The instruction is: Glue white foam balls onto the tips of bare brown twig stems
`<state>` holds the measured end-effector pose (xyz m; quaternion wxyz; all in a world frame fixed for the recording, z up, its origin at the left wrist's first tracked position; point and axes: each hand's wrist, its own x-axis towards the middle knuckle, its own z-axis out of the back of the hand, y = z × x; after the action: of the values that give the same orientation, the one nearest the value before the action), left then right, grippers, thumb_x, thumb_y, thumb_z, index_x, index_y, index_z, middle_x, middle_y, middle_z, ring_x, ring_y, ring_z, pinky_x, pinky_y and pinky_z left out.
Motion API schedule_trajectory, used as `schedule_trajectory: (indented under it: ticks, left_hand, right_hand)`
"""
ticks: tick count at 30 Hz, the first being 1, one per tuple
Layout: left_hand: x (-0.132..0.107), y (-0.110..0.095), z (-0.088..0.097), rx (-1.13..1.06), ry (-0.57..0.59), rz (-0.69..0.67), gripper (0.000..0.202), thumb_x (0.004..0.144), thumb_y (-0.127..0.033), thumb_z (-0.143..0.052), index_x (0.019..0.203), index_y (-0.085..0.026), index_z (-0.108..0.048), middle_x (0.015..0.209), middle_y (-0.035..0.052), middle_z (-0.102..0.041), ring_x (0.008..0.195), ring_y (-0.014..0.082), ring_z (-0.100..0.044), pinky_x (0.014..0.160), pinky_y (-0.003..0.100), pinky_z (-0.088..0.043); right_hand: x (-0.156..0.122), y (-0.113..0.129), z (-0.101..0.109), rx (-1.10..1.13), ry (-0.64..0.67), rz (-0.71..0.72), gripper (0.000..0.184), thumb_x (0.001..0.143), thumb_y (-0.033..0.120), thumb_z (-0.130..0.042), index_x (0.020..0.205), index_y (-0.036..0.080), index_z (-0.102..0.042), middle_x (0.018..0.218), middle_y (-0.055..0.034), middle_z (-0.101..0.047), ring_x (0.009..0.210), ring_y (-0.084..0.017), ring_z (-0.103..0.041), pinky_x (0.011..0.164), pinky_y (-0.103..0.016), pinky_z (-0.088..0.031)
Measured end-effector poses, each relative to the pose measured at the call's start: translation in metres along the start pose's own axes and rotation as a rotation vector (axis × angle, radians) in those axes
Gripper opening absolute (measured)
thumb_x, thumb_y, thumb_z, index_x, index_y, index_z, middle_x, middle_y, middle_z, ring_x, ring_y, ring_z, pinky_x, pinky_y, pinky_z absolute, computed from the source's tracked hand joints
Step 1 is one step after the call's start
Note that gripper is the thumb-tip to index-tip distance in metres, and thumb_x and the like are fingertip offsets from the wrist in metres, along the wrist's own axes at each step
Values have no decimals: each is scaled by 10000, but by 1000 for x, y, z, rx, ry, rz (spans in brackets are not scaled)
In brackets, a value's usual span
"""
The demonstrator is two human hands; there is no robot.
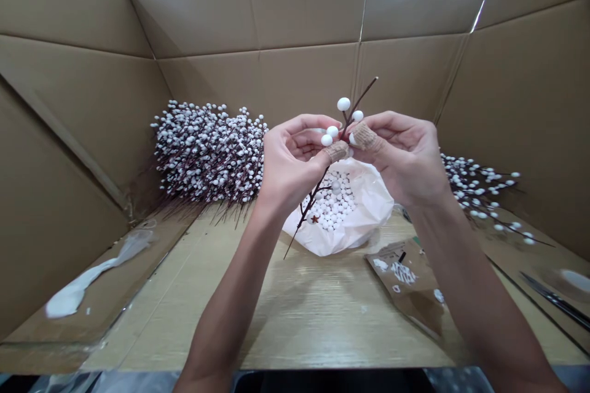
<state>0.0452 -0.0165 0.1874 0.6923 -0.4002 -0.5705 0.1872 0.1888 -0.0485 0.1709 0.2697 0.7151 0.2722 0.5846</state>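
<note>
Between my two hands a dark brown artificial berry branch (316, 191) is held up at a slant, its tip pointing to the upper right. Several white berries (343, 104) sit on its side twigs. My left hand (299, 156) pinches the stem near its middle, thumb and fingertips together. Close by it, my right hand (401, 153) pinches a white berry against the branch with thumb and forefinger. Both thumbs wear tan wraps. Below the branch lies a white plastic bag (373, 196), open, filled with loose white berries (334, 206).
A thick pile of white berry branches (212, 159) lies at the back left, a smaller bunch (479, 187) at the right. A brown cardboard piece (415, 301) with white smears is by my right forearm. Tweezers (553, 298) and a tape roll (576, 280) lie far right. Cardboard walls (304, 9) enclose the table.
</note>
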Motion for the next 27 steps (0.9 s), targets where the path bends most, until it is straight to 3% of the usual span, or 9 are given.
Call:
schedule_trajectory:
  ticks: [19, 27]
  left_hand:
    - [-1, -2, 1, -5, -7, 11, 224, 625, -185, -771, 817, -155, -660, 748, 26, -700, 724, 159, -686, 682, 271, -584]
    - [1, -10, 17, 34, 155, 116, 369, 618, -212, -801, 955, -163, -661, 732, 23, -674, 703, 158, -676, 650, 265, -564]
  right_hand:
    - [1, -6, -1, 62, 12, -39, 191, 697, 363, -798, 787, 216, -717, 828, -22, -720, 753, -161, -676, 749, -359, -579]
    - [2, -4, 5, 78, 55, -101, 163, 718, 339, -784, 794, 209, -722, 831, -29, -723, 772, -149, -680, 759, -320, -571]
